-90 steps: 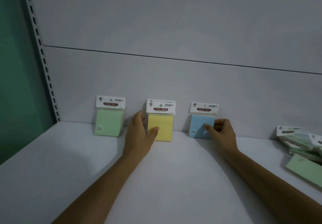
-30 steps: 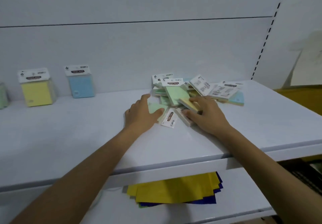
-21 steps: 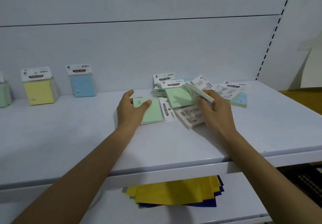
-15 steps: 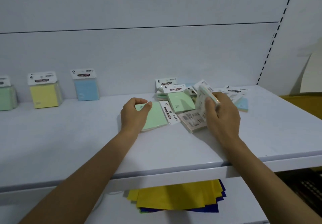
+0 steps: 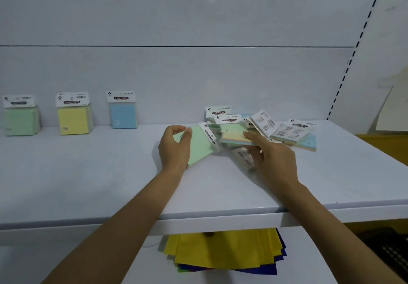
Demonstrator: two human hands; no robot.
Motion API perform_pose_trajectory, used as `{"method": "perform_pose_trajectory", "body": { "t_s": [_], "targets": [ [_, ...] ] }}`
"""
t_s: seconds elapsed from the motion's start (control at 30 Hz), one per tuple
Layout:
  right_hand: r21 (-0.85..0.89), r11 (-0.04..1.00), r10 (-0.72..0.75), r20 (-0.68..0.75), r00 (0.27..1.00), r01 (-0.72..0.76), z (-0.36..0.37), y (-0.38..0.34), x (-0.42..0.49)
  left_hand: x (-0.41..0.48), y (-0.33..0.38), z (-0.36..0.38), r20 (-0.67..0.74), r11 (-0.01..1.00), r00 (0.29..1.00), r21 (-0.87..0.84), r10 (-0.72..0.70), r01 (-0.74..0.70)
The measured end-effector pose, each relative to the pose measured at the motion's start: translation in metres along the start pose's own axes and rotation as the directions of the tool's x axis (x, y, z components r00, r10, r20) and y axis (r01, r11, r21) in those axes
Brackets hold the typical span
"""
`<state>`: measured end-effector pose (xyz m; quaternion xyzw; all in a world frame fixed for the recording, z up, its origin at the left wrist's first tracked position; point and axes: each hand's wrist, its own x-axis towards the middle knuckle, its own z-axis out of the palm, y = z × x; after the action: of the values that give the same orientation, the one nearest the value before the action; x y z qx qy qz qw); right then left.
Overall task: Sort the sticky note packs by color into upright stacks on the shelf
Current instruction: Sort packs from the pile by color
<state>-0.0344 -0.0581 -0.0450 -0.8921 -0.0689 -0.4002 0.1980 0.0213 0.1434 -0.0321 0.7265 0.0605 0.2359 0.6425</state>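
White shelf (image 5: pixel 88 173), left hand (image 5: pixel 174 149) gripping green pack (image 5: pixel 199 144)

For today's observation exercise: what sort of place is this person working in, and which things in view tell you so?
Probably a shop display shelf: a white shelf with a slotted upright, retail sticky note packs standing against the back panel, and coloured paper sheets stocked below.

Shop — slotted shelving (image 5: pixel 344 71), packaged stationery (image 5: pixel 121 109)

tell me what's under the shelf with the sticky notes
Below the shelf, yellow paper sheets lie fanned over dark blue ones. Their back part is hidden by the shelf edge.
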Motion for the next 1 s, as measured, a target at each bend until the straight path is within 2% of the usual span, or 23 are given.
{"method": "perform_pose_trajectory", "body": {
  "t_s": [0.1, 0.2, 0.27, 0.33, 0.4, 0.43, 0.47, 0.53, 0.6, 0.67, 0.73, 0.83, 1.0],
  "targets": [
    [0.141, 0.983, 0.121, 0.004, 0.993, -0.12, -0.004, 0.001, 0.0, -0.001, 0.004, -0.004, 0.002, 0.993, 0.996, -0.077, -0.085, 0.085],
    [0.179, 0.981, 0.076, -0.001, 0.997, -0.074, -0.004, 0.001, -0.002, -0.001, 0.007, -0.011, 0.021, 0.955, 0.978, -0.214, -0.206, 0.206],
    [0.154, 0.987, 0.056, -0.019, 0.998, -0.052, -0.003, 0.002, -0.002, -0.002, 0.01, -0.022, 0.062, 0.879, 0.946, -0.355, -0.319, 0.32],
    [0.183, 0.979, 0.089, 0.026, 0.996, -0.092, -0.002, 0.001, -0.001, -0.004, 0.012, -0.034, 0.129, 0.796, 0.91, -0.446, -0.395, 0.409],
    [0.319, 0.929, 0.16, 0.111, 0.981, -0.188, -0.005, -0.003, 0.0, -0.008, 0.013, -0.046, 0.191, 0.74, 0.882, -0.485, -0.431, 0.466],
    [0.453, 0.847, 0.233, 0.154, 0.96, -0.278, -0.008, -0.006, 0.0, -0.01, 0.015, -0.051, 0.221, 0.716, 0.871, -0.501, -0.438, 0.487],
    [0.603, 0.703, 0.315, 0.213, 0.925, -0.378, -0.011, -0.012, 0.0, -0.011, 0.017, -0.056, 0.245, 0.697, 0.866, -0.517, -0.437, 0.498],
    [0.806, 0.296, 0.397, 0.385, 0.833, -0.513, -0.013, -0.028, 0.0, -0.013, 0.021, -0.064, 0.271, 0.663, 0.867, -0.56, -0.419, 0.496],
    [0.828, -0.06, 0.323, 0.544, 0.774, -0.557, -0.007, -0.048, 0.001, -0.015, 0.024, -0.068, 0.28, 0.626, 0.872, -0.611, -0.403, 0.485],
    [0.758, -0.251, 0.226, 0.65, 0.726, -0.601, 0.003, -0.072, 0.003, -0.017, 0.026, -0.073, 0.286, 0.613, 0.871, -0.622, -0.4, 0.486],
    [0.689, -0.332, 0.15, 0.712, 0.686, -0.644, 0.015, -0.095, 0.006, -0.017, 0.028, -0.08, 0.293, 0.611, 0.864, -0.615, -0.41, 0.499],
    [0.626, -0.39, 0.084, 0.754, 0.652, -0.675, 0.034, -0.121, 0.012, -0.012, 0.027, -0.101, 0.248, 0.627, 0.863, -0.603, -0.44, 0.493],
    [0.586, -0.392, 0.003, 0.771, 0.637, -0.709, 0.061, -0.153, 0.026, 0.005, 0.021, -0.157, 0.162, 0.598, 0.875, -0.672, -0.457, 0.436]
  ]
}}
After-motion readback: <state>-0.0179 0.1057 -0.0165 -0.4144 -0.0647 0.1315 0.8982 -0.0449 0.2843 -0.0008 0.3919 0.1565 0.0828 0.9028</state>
